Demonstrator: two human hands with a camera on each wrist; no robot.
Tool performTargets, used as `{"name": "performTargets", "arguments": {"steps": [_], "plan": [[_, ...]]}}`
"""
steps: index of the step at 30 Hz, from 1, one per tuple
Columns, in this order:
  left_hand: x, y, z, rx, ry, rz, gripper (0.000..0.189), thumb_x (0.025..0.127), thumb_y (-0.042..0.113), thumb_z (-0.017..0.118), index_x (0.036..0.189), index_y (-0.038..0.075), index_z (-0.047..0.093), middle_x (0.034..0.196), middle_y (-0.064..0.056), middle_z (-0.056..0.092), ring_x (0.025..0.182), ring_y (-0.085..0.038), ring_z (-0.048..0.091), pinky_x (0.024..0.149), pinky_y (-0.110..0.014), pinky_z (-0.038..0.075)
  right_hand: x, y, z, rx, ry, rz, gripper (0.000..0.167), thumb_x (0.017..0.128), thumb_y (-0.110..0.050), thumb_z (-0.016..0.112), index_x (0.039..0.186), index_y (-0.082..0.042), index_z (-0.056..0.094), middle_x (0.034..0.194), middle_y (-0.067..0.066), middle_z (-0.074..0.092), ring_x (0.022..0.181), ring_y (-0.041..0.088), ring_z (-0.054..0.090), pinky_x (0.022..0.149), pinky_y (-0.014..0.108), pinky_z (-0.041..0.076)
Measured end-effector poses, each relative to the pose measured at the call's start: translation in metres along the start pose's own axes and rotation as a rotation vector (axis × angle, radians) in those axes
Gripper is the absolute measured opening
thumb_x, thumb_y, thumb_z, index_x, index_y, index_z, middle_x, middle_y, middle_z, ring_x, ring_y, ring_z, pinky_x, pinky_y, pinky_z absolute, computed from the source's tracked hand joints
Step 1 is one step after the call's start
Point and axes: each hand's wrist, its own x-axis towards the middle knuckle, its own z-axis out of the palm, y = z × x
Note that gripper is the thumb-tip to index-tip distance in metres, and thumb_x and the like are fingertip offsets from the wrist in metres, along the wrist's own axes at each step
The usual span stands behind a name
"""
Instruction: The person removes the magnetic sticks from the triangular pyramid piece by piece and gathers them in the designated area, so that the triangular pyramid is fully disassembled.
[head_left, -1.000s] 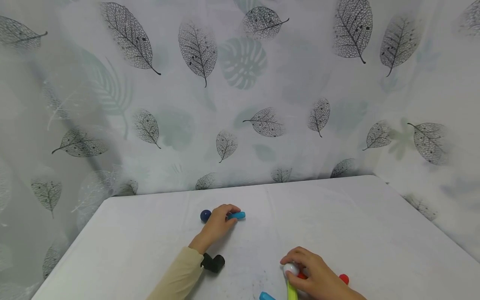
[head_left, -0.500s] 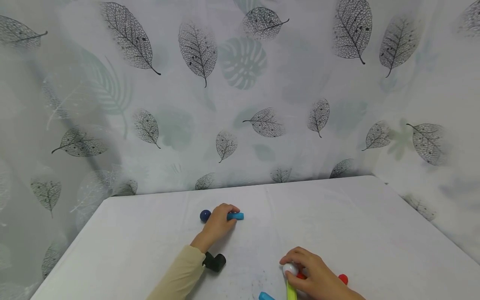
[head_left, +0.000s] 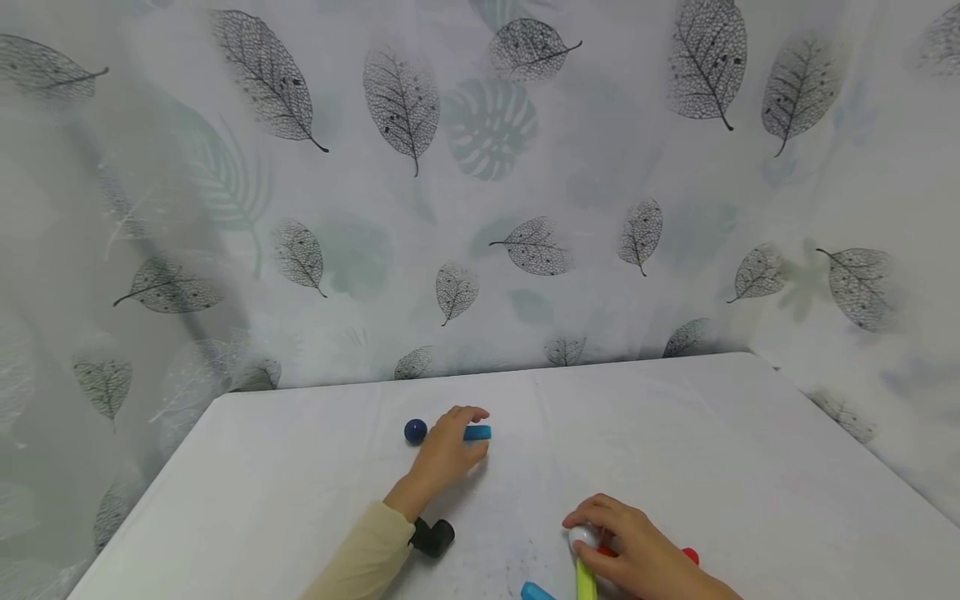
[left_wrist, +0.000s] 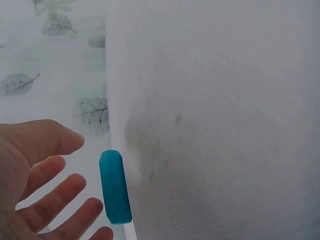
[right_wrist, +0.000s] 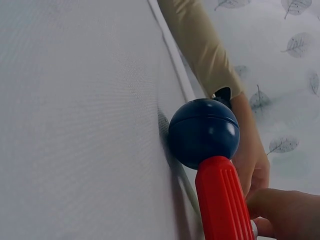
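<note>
My left hand hovers around a short blue stick on the white table, fingers and thumb spread. In the left wrist view the same stick stands apart from the loosely bent fingertips. My right hand pinches a white ball between thumb and fingers. A yellow-green stick extends from that ball toward me, and a red rod meets it under the hand. The right wrist view shows a ridged red rod with a dark blue ball on its end.
Another dark blue ball lies left of my left hand. A blue stick end shows at the bottom edge, and a red piece beyond my right wrist. A black device sits at my left wrist. A leaf-print curtain hangs behind the table.
My left thumb and fingers have spread away from the blue stick, and the hand has shifted slightly right. The stick stays on the table. My right hand keeps its hold on the white ball.
</note>
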Motion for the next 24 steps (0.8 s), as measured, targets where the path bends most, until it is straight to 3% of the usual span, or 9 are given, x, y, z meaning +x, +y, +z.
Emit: {"name": "performTargets", "arguments": {"steps": [9,14,20,24], "plan": [[-0.025,0.024,-0.003,0.058,0.089,0.239,0.029,0.089,0.009,0.066,0.117,0.008,0.062,0.106,-0.007,0.066,0.101,-0.025,0.061,0.089,-0.042,0.049,0.002,0.001,-0.002,-0.013,0.006,-0.014,0.014,0.093,-0.013,0.066,0.106,-0.01,0.067,0.101,0.002,0.061,0.078,-0.003,0.05,0.062,0.02,0.049],[-0.038,0.04,-0.004,0.094,0.091,0.339,0.026,0.089,0.009,0.068,0.114,0.01,0.064,0.104,-0.003,0.066,0.1,-0.018,0.062,0.087,-0.037,0.051,0.003,0.003,-0.003,-0.021,0.022,-0.041,0.015,0.092,-0.012,0.066,0.107,-0.011,0.066,0.101,0.001,0.062,0.078,-0.002,0.051,0.062,0.02,0.049],[-0.052,0.052,-0.005,0.048,-0.017,0.361,0.027,0.091,0.013,0.067,0.117,0.011,0.064,0.108,-0.001,0.067,0.1,-0.015,0.063,0.09,-0.031,0.051,0.001,0.004,-0.002,0.067,-0.007,-0.033,0.014,0.094,-0.01,0.063,0.108,-0.007,0.066,0.102,0.007,0.063,0.084,-0.002,0.055,0.063,0.021,0.052],[-0.056,0.055,-0.004,-0.044,-0.159,0.455,0.026,0.093,0.015,0.065,0.118,0.01,0.063,0.111,-0.002,0.067,0.102,-0.013,0.063,0.091,-0.024,0.049,0.0,0.006,-0.004,0.048,-0.013,-0.011,0.016,0.095,-0.012,0.063,0.109,-0.006,0.066,0.102,0.005,0.062,0.083,-0.003,0.054,0.063,0.021,0.052]]}}
